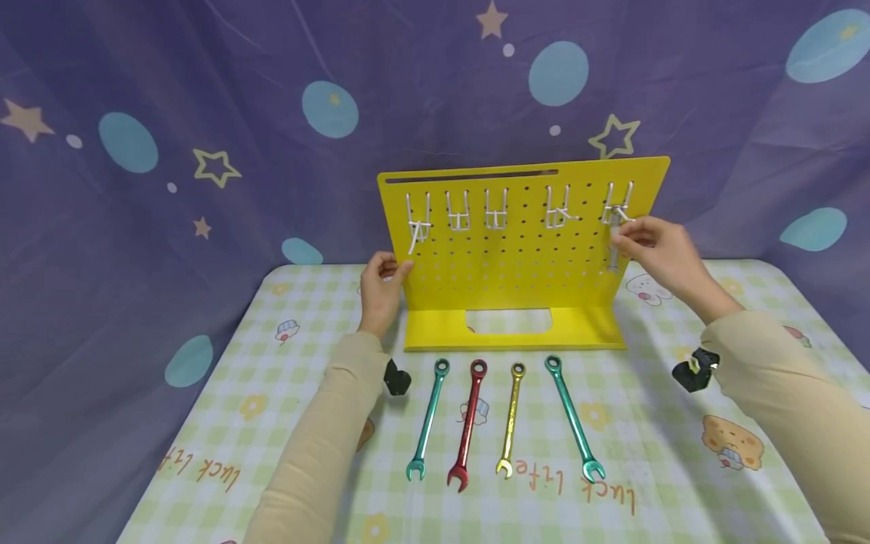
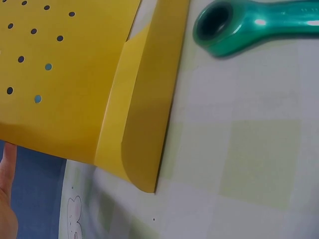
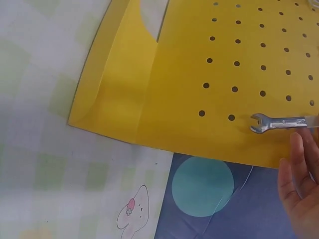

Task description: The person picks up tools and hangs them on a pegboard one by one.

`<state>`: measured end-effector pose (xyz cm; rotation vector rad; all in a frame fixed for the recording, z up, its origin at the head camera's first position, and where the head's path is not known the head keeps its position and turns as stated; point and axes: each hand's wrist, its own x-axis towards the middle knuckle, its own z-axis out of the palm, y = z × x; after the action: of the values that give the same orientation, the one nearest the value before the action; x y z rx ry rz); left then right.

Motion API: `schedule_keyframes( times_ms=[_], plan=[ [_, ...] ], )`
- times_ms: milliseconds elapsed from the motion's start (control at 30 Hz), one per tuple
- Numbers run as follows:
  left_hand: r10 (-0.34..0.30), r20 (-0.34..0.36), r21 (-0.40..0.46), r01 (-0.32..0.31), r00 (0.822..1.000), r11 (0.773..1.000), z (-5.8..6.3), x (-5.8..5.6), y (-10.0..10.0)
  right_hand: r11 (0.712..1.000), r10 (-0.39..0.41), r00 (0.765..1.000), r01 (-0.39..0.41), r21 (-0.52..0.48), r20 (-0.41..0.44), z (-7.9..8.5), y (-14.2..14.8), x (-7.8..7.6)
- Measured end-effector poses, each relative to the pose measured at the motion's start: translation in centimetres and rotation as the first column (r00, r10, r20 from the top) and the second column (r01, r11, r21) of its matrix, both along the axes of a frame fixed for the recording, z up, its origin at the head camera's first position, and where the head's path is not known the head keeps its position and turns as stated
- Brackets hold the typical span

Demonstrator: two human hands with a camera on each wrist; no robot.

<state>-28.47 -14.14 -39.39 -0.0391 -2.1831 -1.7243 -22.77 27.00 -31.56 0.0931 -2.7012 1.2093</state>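
At the right end of the yellow pegboard (image 1: 503,272), a silver combination wrench (image 1: 615,242) hangs down along the panel with its upper end at a white wire hook (image 1: 627,193). My right hand (image 1: 655,245) pinches this wrench near its top. In the right wrist view the open jaw end of the wrench (image 3: 279,123) points away from the fingers, close over the holes. My left hand (image 1: 382,291) grips the board's left edge, thumb in front and fingers behind. Only a fingertip and part of that hand (image 2: 7,189) appear in the left wrist view.
More white hooks (image 1: 495,210) line the board's upper part. In front of its base lie a green wrench (image 1: 430,419), a red wrench (image 1: 469,427), a yellow wrench (image 1: 512,419) and another green wrench (image 1: 574,419) on the checked tablecloth (image 1: 272,453). A purple patterned curtain (image 1: 435,91) hangs behind.
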Motion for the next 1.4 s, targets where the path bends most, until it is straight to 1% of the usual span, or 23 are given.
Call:
schedule_keyframes(
  times_ms=[233, 433, 533, 700, 900, 1167, 1400],
  plan=[
    [0.0, 0.0, 0.013, 0.0, 1.0, 1.0, 0.0, 0.0, 0.0, 0.999, -0.023, 1.0, 0.023, 0.028, -0.013, -0.4, -0.2, 0.4],
    [-0.006, 0.001, 0.005, 0.006, 1.0, 1.0, 0.1, 0.2, 0.0, 0.998, -0.021, 1.0, 0.021, 0.054, -0.005, -0.9, -0.3, 1.6],
    [-0.008, 0.001, 0.004, 0.008, 1.0, 1.0, 0.1, 0.2, 0.0, 0.997, 0.003, 1.0, -0.003, 0.079, 0.002, -1.4, -0.5, 2.5],
    [-0.006, 0.005, -0.004, 0.006, 1.0, 1.0, 0.2, 0.1, 0.0, 0.99, 0.07, 0.997, -0.071, 0.121, 0.015, -2.6, -1.4, 4.1],
    [-0.007, -0.007, -0.001, 0.007, 1.0, 1.0, 0.0, 0.1, 0.0, 0.982, 0.142, 0.989, -0.147, 0.117, 0.046, -3.9, -2.6, 6.1],
    [-0.012, 0.009, -0.01, 0.012, 1.0, 1.0, -0.1, 0.2, 0.0, 0.972, 0.19, 0.979, -0.198, 0.124, 0.076, -6.0, -4.1, 8.1],
    [-0.008, 0.005, 0.004, 0.008, 1.0, 1.0, 0.0, 0.1, 0.0, 0.968, 0.213, 0.969, -0.227, 0.111, 0.125, -7.6, -5.0, 9.5]
  ],
)
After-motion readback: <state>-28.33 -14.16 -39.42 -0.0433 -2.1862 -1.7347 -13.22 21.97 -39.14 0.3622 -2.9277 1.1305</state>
